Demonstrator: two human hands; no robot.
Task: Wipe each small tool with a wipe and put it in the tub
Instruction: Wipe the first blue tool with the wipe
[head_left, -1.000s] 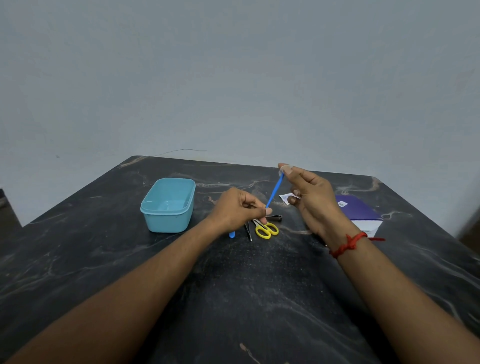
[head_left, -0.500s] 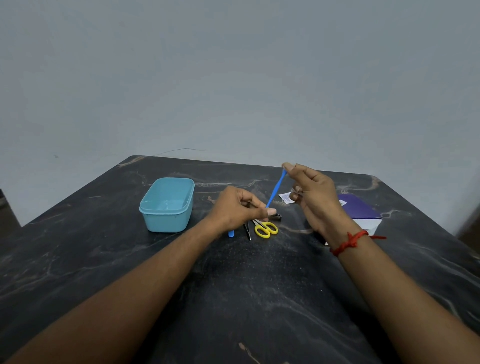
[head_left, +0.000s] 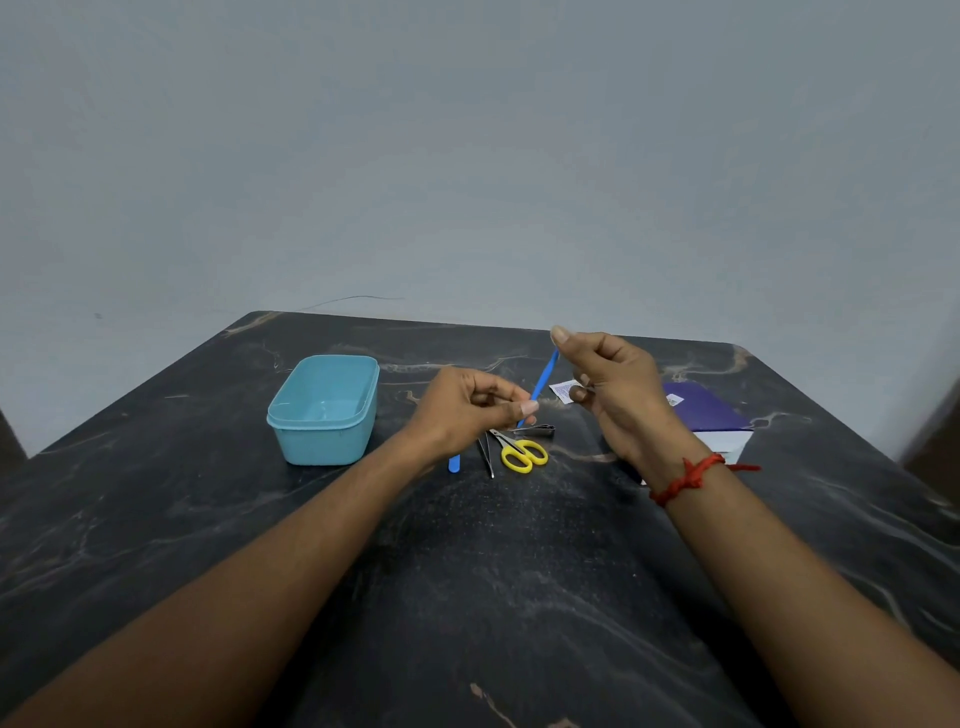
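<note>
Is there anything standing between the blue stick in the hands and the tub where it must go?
Nothing visible does. The left hand pinches the blue stick, its top at the right hand; the table between it and the open tub on the left is bare. The scissors lie nearer the person, off that path.

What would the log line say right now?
left hand: holds blue stick | right hand: pinches its top | tub: empty | yellow scissors: on table

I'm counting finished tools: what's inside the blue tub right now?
The tub shows only bare blue floor, with no tools visible. Its near wall hides the strip of floor closest to the camera.
</note>
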